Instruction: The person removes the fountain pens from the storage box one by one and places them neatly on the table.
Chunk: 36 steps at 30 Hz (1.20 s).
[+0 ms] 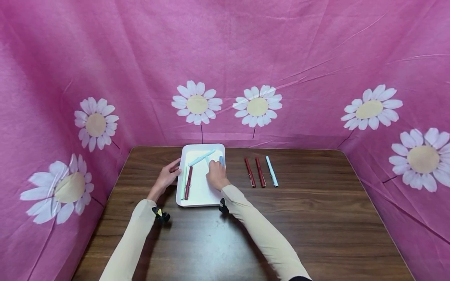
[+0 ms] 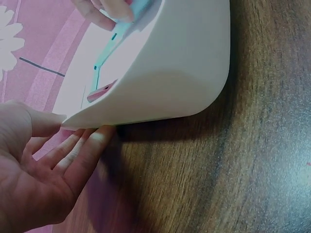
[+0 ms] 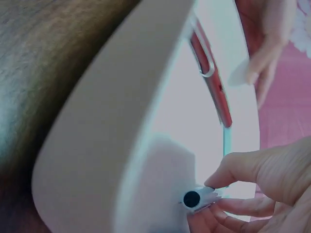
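A white tray (image 1: pixel 200 202) sits toward the back of the table. My left hand (image 1: pixel 166 177) grips its left rim, thumb on the edge and fingers against the outer wall. Inside the tray, my right hand (image 1: pixel 216 175) pinches a light blue pen (image 3: pixel 201 198), one dark round end of it showing in the right wrist view. Also in the tray lie a dark red pen (image 1: pixel 188 183), a pale green pen (image 1: pixel 183 184) beside it, and another light blue pen (image 1: pixel 202 157) slanting near the back. A blue pen (image 1: pixel 221 159) near the right wall is partly hidden by my right hand.
Right of the tray, two dark red pens (image 1: pixel 250 172) (image 1: pixel 260 172) and a light blue pen (image 1: pixel 272 171) lie side by side on the wooden table (image 1: pixel 316 218). Pink cloth (image 1: pixel 302 47) with daisies hangs behind and along both sides.
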Each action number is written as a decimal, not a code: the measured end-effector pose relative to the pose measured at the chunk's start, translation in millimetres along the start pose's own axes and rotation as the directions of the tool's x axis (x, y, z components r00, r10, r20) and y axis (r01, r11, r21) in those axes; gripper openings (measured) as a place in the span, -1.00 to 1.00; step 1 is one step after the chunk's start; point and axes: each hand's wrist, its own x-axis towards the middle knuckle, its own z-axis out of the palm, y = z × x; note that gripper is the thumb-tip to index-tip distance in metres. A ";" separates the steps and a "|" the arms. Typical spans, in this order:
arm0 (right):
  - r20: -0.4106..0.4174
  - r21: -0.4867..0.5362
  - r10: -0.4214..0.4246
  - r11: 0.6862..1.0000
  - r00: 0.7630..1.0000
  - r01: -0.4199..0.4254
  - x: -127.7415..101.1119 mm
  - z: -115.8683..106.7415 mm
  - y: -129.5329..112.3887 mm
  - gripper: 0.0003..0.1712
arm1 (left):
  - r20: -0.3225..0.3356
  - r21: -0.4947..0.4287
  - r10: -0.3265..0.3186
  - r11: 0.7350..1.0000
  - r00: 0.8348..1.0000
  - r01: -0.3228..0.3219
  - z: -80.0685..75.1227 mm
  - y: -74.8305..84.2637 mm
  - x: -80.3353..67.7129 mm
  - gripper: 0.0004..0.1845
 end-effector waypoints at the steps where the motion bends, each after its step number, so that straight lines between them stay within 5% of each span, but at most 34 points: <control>1: 0.001 0.019 0.000 1.000 1.000 0.000 0.1 -1.4 0.9 -0.90 | -0.002 -0.001 0.002 1.000 1.000 -0.002 -0.5 -0.3 -0.1 -0.38; 9: 0.039 0.074 -0.035 0.997 0.999 0.032 -0.8 -8.6 8.5 -0.89 | -0.002 -0.006 -0.002 1.000 1.000 0.002 -0.4 -0.1 -0.4 -0.38; 15: -0.029 0.131 -0.063 0.989 0.998 0.066 -2.2 -19.2 12.8 -0.94 | -0.003 -0.004 -0.003 1.000 1.000 0.003 1.9 1.1 0.4 -0.37; 22: -0.117 0.241 -0.058 0.967 0.991 0.085 -1.6 -30.3 16.0 -0.74 | 0.000 -0.005 -0.008 1.000 1.000 0.008 0.3 -0.7 1.3 -0.37; 36: -0.187 0.258 -0.029 0.963 0.982 0.077 0.2 -42.5 24.8 -0.73 | -0.008 -0.007 -0.005 1.000 1.000 0.005 1.7 -0.2 -0.3 -0.38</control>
